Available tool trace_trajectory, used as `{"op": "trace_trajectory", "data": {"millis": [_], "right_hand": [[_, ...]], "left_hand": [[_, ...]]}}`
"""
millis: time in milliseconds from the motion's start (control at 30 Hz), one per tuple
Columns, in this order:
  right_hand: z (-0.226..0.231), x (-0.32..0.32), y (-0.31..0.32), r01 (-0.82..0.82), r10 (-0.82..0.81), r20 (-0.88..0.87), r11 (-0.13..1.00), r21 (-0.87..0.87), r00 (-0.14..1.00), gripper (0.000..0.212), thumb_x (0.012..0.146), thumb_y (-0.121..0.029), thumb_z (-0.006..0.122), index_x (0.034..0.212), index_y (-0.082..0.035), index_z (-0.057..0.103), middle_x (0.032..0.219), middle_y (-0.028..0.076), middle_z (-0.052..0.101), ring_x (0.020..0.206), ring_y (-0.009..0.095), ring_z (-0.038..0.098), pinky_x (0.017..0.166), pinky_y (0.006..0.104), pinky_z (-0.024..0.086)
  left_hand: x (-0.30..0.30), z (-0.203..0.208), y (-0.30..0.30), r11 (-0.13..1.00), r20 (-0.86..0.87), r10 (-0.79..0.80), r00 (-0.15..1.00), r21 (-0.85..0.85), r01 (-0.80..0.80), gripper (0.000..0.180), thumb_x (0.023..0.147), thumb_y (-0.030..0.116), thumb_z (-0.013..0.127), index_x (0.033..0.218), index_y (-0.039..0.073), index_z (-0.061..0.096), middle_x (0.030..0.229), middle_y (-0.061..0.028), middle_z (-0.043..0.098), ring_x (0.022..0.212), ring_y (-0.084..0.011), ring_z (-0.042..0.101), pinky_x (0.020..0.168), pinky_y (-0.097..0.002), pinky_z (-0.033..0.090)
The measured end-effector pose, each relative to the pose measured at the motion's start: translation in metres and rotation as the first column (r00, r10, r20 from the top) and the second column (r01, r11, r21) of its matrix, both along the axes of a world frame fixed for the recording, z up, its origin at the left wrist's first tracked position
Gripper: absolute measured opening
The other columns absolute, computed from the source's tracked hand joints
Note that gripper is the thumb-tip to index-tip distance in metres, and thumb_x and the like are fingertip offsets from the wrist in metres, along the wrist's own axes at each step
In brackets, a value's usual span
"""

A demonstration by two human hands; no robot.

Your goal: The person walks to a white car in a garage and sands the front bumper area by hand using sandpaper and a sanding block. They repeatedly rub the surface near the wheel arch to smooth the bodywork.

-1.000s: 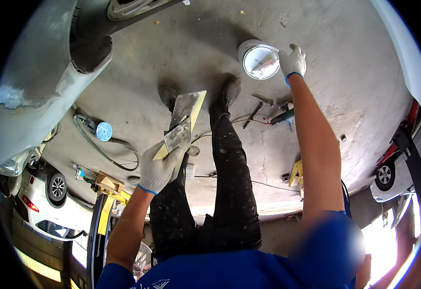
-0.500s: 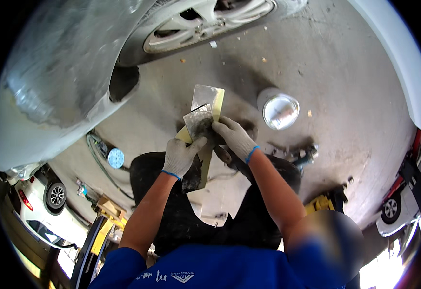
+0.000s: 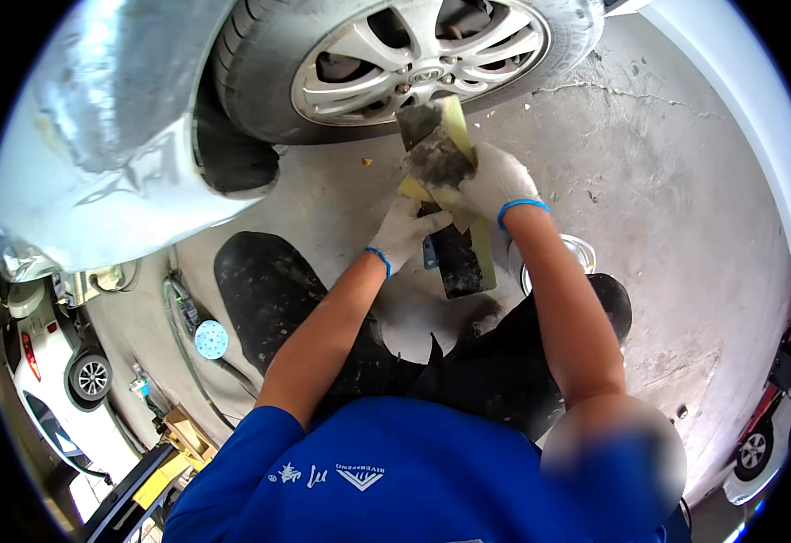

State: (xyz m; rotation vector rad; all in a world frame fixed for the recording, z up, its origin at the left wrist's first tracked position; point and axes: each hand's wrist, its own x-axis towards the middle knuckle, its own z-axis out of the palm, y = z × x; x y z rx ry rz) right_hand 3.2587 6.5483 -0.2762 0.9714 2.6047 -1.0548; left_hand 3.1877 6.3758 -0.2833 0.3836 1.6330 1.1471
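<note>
Both my hands wear pale knit gloves with blue cuffs and meet in front of my knees. My right hand [image 3: 501, 184] closes on the right side of a flat putty spreader [image 3: 441, 161], its grey face smeared dark and a yellow-green strip along its edge. My left hand [image 3: 404, 228], lower and to the left, has its thumb across a second, darker putty spreader [image 3: 460, 262], also edged yellow-green, which hangs down toward my lap. The spreaders overlap between my hands, so where one stops is partly hidden. My fingertips are mostly out of sight behind them.
Just ahead is a car wheel [image 3: 427, 74], with a sanded grey-white body panel [image 3: 96, 172] to its left. A round metal can [image 3: 580, 250] stands partly behind my right forearm. On the floor at left lie a sander with a blue disc [image 3: 211, 339] and its hose.
My hands and the spreaders have moved forward and right, closer to the wheel. The view has shifted, showing more of the wheel. My right forearm now covers part of the can.
</note>
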Motion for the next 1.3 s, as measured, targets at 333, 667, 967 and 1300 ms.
{"op": "trace_trajectory", "data": {"millis": [333, 667, 967, 1300], "right_hand": [[-0.007, 0.01, 0.01, 0.056, -0.055, -0.011, 0.992, 0.109, 0.998, 0.03, 0.074, -0.021, 0.061, 0.099, -0.004, 0.067, 0.096, 0.023, 0.067, 0.094, 0.041, 0.063, 0.084, 0.0461, 0.051], [-0.018, 0.036, 0.006, -0.001, -0.012, 0.14, 0.996, 0.091, 0.99, 0.031, 0.076, -0.019, 0.06, 0.102, -0.006, 0.068, 0.103, 0.022, 0.066, 0.1, 0.04, 0.062, 0.089, 0.0451, 0.05], [-0.012, 0.028, 0.001, -0.088, 0.09, 0.006, 0.985, -0.149, 0.996, 0.038, 0.075, -0.02, 0.065, 0.106, 0.003, 0.066, 0.095, 0.023, 0.068, 0.088, 0.036, 0.066, 0.08, 0.0416, 0.052], [-0.03, 0.021, -0.003, 0.032, 0.049, 0.219, 0.936, -0.352, 0.974, 0.037, 0.072, -0.023, 0.069, 0.1, 0.002, 0.068, 0.086, 0.021, 0.069, 0.081, 0.031, 0.068, 0.073, 0.0379, 0.053]], "left_hand": [[-0.005, -0.081, -0.028, 0.977, -0.13, 0.208, 0.97, -0.03, -0.213, 0.026, 0.083, 0.013, 0.065, 0.103, -0.005, 0.064, 0.09, -0.0079, 0.066, 0.08, -0.0166, 0.059, 0.075, -0.0317, 0.047], [-0.008, -0.14, -0.006, 0.96, -0.274, -0.242, 0.931, -0.204, 0.19, 0.092, 0.07, 0.025, 0.075, 0.145, 0.0, 0.028, 0.136, -0.0251, 0.047, 0.123, -0.0326, 0.05, 0.101, -0.0352, 0.041], [-0.023, -0.081, -0.003, 0.976, -0.22, 0.216, 0.951, 0.032, -0.214, 0.056, 0.085, 0.03, 0.064, 0.131, 0.003, 0.048, 0.124, -0.013, 0.055, 0.109, -0.0256, 0.057, 0.09, -0.035, 0.048], [-0.029, -0.051, -0.016, 0.967, 0.149, 0.251, 0.956, -0.006, -0.253, 0.035, 0.087, 0.017, 0.067, 0.117, 0.003, 0.057, 0.104, -0.0027, 0.06, 0.083, -0.0098, 0.06, 0.066, -0.0243, 0.053]]}}
